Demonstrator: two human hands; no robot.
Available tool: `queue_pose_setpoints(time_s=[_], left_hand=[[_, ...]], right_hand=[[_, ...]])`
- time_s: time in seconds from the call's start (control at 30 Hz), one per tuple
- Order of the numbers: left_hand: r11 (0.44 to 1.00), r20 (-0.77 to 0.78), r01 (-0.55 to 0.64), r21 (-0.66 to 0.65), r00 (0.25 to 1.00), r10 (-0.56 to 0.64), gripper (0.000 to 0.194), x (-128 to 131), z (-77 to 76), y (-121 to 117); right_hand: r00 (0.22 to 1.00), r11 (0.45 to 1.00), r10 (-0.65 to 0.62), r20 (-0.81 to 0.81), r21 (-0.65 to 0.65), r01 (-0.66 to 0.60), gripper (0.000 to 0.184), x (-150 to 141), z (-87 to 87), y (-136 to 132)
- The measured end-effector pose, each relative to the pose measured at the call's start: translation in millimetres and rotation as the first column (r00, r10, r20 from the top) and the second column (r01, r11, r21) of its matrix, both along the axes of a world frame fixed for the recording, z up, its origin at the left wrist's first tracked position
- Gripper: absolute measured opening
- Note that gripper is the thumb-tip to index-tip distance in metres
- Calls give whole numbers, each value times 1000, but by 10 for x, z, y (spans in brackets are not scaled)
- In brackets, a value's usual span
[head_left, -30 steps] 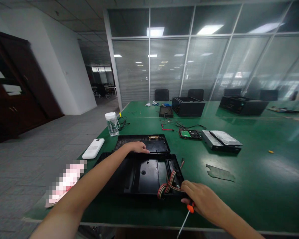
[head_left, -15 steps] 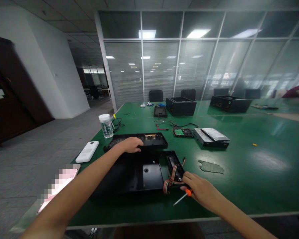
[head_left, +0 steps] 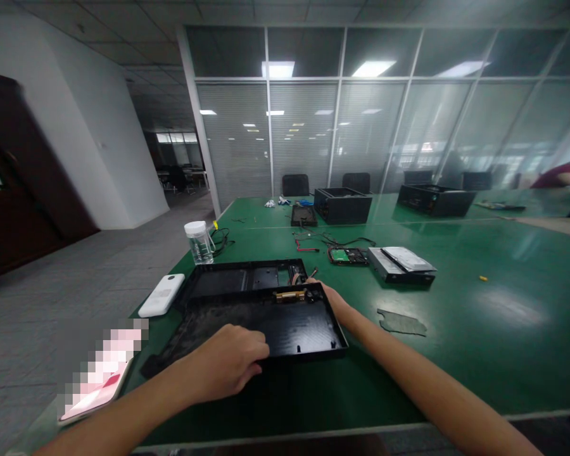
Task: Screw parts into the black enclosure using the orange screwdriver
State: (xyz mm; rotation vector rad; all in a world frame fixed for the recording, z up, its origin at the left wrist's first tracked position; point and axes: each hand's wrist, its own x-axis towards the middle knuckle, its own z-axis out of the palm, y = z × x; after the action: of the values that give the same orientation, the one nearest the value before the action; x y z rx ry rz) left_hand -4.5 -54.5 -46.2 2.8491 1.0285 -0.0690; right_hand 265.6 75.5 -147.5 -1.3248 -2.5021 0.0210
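Observation:
A shallow black panel (head_left: 285, 326) with a gold-coloured connector strip (head_left: 289, 296) lies nearest me, slightly tilted. My left hand (head_left: 240, 360) is closed on its near edge, fingers curled over the rim. Behind the panel, partly covered by it, is a second black casing half (head_left: 218, 280) with striped cables (head_left: 295, 277) at its right end. My right hand (head_left: 330, 295) reaches round to that casing's right corner and grips it there. The panel hides most of those fingers. The orange-handled screwdriver, seen earlier in my right hand, is out of sight.
A white power bank (head_left: 161, 296) and a water bottle (head_left: 198, 246) stand at the left. Beyond lie a green circuit board drive (head_left: 346, 255), a silver drive box (head_left: 401, 266), cables and black cases (head_left: 342, 206). A thin grey sheet (head_left: 401, 322) is at right.
The two black halves have swapped places: my left hand drew the connector panel towards me, while my right hand moved the cabled casing away. The screwdriver has gone from view.

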Motion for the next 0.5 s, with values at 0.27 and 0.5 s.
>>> queue_pose_setpoints(time_s=[0.27, 0.5], left_hand=[[998, -108, -56, -31, 993, 53, 9, -53, -385, 4], [983, -278, -59, -173, 961, 8, 32, 232, -400, 641]], right_hand=[[937, 939, -269, 224, 279, 203, 41, 720, -282, 142], [946, 946, -277, 168, 221, 238, 29, 977, -206, 199]])
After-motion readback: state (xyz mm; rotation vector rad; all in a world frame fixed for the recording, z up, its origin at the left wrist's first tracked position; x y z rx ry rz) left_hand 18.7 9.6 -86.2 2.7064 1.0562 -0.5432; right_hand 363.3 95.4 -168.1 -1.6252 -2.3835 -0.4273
